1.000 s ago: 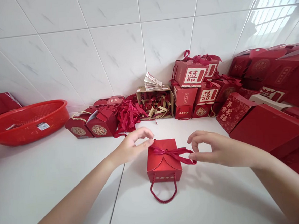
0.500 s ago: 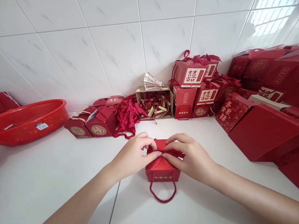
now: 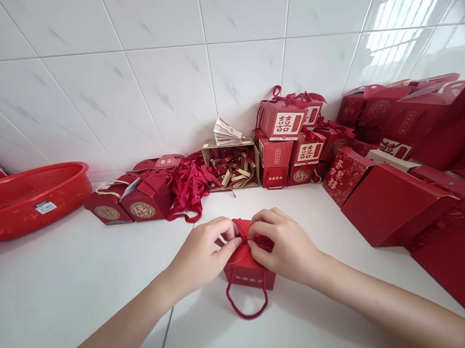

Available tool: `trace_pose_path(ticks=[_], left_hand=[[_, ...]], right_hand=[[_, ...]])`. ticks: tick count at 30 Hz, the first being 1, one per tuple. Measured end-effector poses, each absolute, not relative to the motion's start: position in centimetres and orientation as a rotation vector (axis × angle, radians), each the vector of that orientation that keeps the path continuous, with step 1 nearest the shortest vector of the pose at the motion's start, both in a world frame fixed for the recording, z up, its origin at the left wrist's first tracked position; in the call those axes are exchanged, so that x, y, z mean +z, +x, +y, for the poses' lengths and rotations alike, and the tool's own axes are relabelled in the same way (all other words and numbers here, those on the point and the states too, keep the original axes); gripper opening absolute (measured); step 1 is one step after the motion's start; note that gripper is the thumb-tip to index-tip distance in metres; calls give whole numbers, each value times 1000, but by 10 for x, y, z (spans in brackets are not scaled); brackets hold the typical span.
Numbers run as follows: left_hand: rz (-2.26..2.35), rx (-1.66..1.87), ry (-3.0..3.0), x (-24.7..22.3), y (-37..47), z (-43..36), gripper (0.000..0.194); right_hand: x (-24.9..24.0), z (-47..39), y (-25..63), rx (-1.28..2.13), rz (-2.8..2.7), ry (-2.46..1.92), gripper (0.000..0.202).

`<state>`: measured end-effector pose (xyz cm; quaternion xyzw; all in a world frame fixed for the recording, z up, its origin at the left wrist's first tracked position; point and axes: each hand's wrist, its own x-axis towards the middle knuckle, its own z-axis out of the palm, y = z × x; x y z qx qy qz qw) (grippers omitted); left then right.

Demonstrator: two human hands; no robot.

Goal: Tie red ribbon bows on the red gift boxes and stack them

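A small red gift box point(image 3: 242, 268) with gold lettering stands on the white table in front of me, its twisted cord handle point(image 3: 249, 316) hanging down towards me. Over its lid lies a dark red ribbon point(image 3: 241, 229), gathered at the middle. My left hand point(image 3: 211, 249) pinches the ribbon from the left, thumb and index finger together at the knot. From the right, my right hand point(image 3: 278, 242) pinches it too, with its other fingers curled. The fingers partly hide the knot and the lid.
At the back are a carton point(image 3: 233, 186) of ribbon-like strips, a heap of red ribbon point(image 3: 191, 184) and finished-looking boxes point(image 3: 284, 126) in a stack. More red boxes point(image 3: 395, 201) crowd the right. A red plastic basket point(image 3: 37, 207) stands at left, near two boxes point(image 3: 147, 200).
My fingertips have drawn closer together at the middle of the ribbon, and the right fingers have curled in. The camera view has shifted slightly; the box remains on the table.
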<state>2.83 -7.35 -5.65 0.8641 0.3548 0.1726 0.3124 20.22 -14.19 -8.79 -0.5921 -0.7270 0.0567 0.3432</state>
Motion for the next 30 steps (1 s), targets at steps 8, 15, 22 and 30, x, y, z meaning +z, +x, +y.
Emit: trace_pose_path(ticks=[8,15,22,30], left_hand=[[851,536,2159,-60,26,-70,20],[792,442,1750,-52,25,-60,22],[782,444,1669,-62,26,-54,26],[696,349,1645,-73,46,-31,30]], right_hand=[[-84,-143,207,160,-1925,-1574,8],[-81,-143,211,164,-1918,-1609,8],[-70,-144,221,238,-2012,-1630,5],[-63,-164,235,399,-2179,-1822,73]])
